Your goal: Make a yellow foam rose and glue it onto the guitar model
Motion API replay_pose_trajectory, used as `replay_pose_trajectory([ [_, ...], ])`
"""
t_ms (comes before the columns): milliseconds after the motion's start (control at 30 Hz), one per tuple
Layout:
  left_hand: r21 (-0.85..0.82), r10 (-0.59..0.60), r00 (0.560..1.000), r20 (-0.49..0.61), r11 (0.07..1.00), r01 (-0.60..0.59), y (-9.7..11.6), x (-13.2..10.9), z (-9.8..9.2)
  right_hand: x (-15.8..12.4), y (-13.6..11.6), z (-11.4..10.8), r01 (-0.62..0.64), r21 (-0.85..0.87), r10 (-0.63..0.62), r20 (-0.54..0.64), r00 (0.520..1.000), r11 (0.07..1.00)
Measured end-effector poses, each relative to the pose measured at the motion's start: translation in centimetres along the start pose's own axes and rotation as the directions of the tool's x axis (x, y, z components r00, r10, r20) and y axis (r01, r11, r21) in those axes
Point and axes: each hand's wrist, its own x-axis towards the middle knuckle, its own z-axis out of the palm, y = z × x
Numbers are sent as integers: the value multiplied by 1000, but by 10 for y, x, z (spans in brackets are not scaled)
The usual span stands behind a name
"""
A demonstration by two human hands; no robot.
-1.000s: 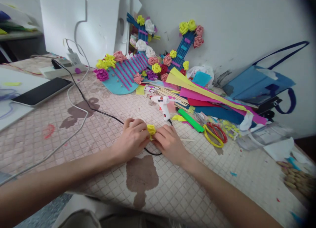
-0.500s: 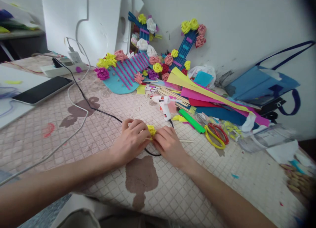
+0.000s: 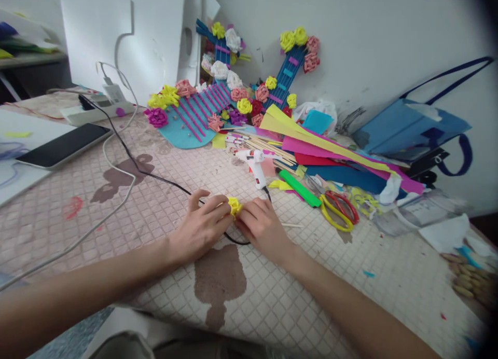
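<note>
Between my two hands is a small yellow crepe-paper flower (image 3: 234,206), held just above the checkered tabletop. My left hand (image 3: 206,221) pinches its left side, with the index finger lifted and bent. From the right, my right hand (image 3: 262,225) closes its fingertips on the flower; its thumb is partly hidden. A thin wooden stick (image 3: 291,225) shows just right of my right hand. Beyond the hands stands a white glue gun (image 3: 254,167), its black cord (image 3: 235,240) looping under them.
A green cutter (image 3: 299,188) and scissors (image 3: 336,213) lie at right, near crepe-paper sheets (image 3: 330,146) and wooden sticks (image 3: 268,147). Flower-trimmed blue guitar shapes (image 3: 187,133) lean behind. At left are a tablet (image 3: 64,145), a power strip (image 3: 91,112) and a white cable (image 3: 116,208).
My left hand's fingers have shifted and lifted a little, so more of the yellow flower shows. The whole view has moved slightly, with things sitting a bit farther left.
</note>
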Motion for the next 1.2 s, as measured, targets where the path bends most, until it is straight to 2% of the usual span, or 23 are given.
replay_pose_trajectory([
  [233,-2,-33,999,34,999,33,3,0,1,0,0,1,27,-8,-27,-12,1000,1000],
  [467,0,-79,997,6,997,79,4,0,0,0,-1,2,61,-90,-61,3,998,994],
  [600,2,-67,998,21,998,67,3,0,-1,-1,-2,2,75,-85,-74,6,997,994],
  [800,12,-62,997,39,998,62,1,-3,0,-1,-4,1,0,-4,-1,-38,999,1000],
  [1067,32,-87,996,35,996,86,3,-2,0,0,-5,1,41,-64,-41,4,999,997],
  [1200,25,-63,997,40,998,62,3,-3,-1,1,-6,1,49,-83,-48,14,999,995],
])
